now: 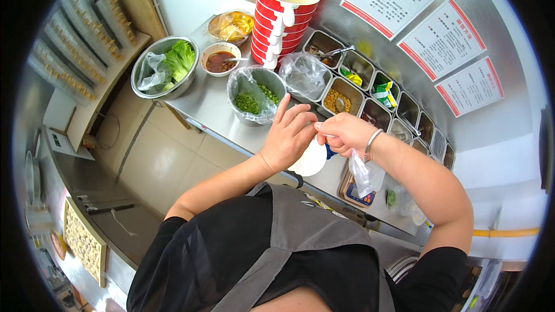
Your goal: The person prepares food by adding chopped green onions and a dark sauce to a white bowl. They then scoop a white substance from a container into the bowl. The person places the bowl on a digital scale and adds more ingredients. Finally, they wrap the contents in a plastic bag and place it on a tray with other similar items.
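Note:
My right hand is curled shut over the counter, a bracelet on its wrist. Crumpled clear plastic, a bag or a glove, hangs from beneath its fingers. A thin pale strip also shows at these fingers. My left hand meets the right fingertips; its outer fingers spread, its thumb hidden, so whether it pinches anything is unclear. Below both hands lies a round white dish or lid, partly covered. To the right, a digital kitchen scale sits under the hanging plastic.
Behind the hands stand a bag-lined steel pot of chopped green herbs, stacked red bowls and steel ingredient containers. Farther left are a sauce bowl with a spoon and a steel basin of lettuce. The counter edge runs diagonally.

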Tool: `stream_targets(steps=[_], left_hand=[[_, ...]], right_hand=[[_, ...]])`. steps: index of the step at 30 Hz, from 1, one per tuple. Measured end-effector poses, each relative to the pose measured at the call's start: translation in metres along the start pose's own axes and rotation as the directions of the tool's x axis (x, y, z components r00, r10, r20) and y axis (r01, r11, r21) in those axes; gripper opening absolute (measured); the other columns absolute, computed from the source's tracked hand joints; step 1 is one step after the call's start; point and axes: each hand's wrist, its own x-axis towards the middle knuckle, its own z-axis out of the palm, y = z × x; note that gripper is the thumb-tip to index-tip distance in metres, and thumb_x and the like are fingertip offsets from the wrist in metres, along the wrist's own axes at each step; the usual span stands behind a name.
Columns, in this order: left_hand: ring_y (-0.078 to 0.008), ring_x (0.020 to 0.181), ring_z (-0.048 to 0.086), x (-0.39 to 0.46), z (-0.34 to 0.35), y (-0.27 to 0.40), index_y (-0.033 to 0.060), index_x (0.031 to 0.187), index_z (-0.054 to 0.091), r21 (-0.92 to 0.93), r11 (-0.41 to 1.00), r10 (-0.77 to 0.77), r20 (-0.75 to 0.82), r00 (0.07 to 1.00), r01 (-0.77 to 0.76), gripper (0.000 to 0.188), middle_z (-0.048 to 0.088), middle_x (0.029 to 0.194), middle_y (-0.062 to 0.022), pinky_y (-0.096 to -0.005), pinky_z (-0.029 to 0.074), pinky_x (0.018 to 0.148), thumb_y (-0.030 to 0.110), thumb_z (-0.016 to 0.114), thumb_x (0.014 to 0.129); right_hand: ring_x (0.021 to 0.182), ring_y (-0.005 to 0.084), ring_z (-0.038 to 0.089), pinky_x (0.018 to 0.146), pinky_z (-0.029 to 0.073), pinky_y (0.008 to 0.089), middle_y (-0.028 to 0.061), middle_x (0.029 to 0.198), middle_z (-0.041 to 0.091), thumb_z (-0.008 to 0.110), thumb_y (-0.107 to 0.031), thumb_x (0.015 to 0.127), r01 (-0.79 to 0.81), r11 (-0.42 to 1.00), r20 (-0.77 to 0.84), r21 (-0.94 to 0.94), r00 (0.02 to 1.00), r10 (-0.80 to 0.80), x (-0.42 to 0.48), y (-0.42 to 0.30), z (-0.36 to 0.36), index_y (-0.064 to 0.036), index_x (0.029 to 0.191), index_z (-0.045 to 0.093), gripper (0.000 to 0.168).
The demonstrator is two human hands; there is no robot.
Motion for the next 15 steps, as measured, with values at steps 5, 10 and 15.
stream_targets(steps=[5, 10, 15], left_hand=[[-0.0353, 0.134, 0.035, 0.002, -0.017, -0.003, 0.0038, 0.114, 0.064, -0.48, 0.845, -0.076, 0.327, 0.942, 0.235, 0.028, 0.05, 0.131, -0.0115, -0.0532, 0.024, 0.114, 0.009, 0.064, 0.087], [-0.0338, 0.139, 0.031, 0.037, -0.035, -0.037, 0.0022, 0.119, 0.064, -0.68, 0.707, 0.23, 0.482, 0.846, 0.195, 0.031, 0.047, 0.138, -0.0138, -0.0473, 0.025, 0.114, 0.016, 0.064, 0.091], [-0.0265, 0.128, 0.045, 0.037, -0.025, -0.041, 0.0062, 0.094, 0.073, -0.69, 0.691, 0.167, 0.443, 0.881, 0.216, 0.016, 0.061, 0.116, -0.0053, -0.0478, 0.024, 0.114, 0.019, 0.074, 0.084]], right_hand=[[0.06, 0.0258, 0.062, 0.058, 0.048, 0.0401, 0.0102, 0.065, 0.063, 0.055, -0.022, 0.09, 0.241, 0.405, 0.007, -0.882, 0.866, -0.5, 0.004, 0.002, 0.007, -0.006, 0.072, 0.063, 0.026], [0.064, 0.0329, 0.066, 0.057, 0.051, 0.0435, 0.0119, 0.064, 0.064, 0.06, -0.015, 0.08, 0.212, -0.402, 0.39, -0.891, 0.811, -0.436, -0.023, -0.03, 0.024, -0.009, 0.072, 0.063, 0.011], [0.063, 0.031, 0.066, 0.057, 0.051, 0.0423, 0.012, 0.063, 0.064, 0.061, -0.016, 0.079, 0.196, -0.465, 0.439, -0.864, 0.745, -0.502, -0.022, -0.035, 0.022, -0.008, 0.068, 0.064, 0.014]])
